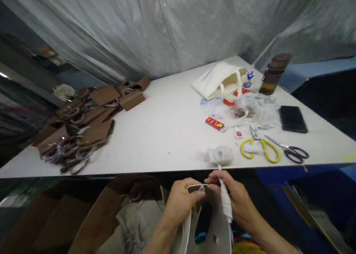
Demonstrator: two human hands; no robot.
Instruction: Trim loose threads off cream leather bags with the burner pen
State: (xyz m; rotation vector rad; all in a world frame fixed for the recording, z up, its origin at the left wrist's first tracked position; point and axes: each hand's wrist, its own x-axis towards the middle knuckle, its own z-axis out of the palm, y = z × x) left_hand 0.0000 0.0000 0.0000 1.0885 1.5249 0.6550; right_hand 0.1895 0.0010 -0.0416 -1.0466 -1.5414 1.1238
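Just in front of the table edge, my left hand (183, 200) pinches the white-edged rim of a pale, stiff open piece (217, 228), perhaps a bag body, between thumb and fingers. My right hand (236, 194) is closed around a thin pointed tool (226, 200) whose handle is wrapped in white tape. Its tip points up and away, toward the table. The right fingertips are close to the rim beside my left thumb; whether they touch it is unclear. Behind the tip lies a clear-white bundle (221, 155), possibly thread.
Yellow-handled scissors (265, 150) and black-handled scissors (296, 153) lie at right, near a black phone-like slab (293, 118). Beyond are a red packet (215, 124), a white tote bag (219, 77) and a bottle (274, 75). Brown cardboard pieces (104, 95) pile at left; below stands a carton (91, 217).
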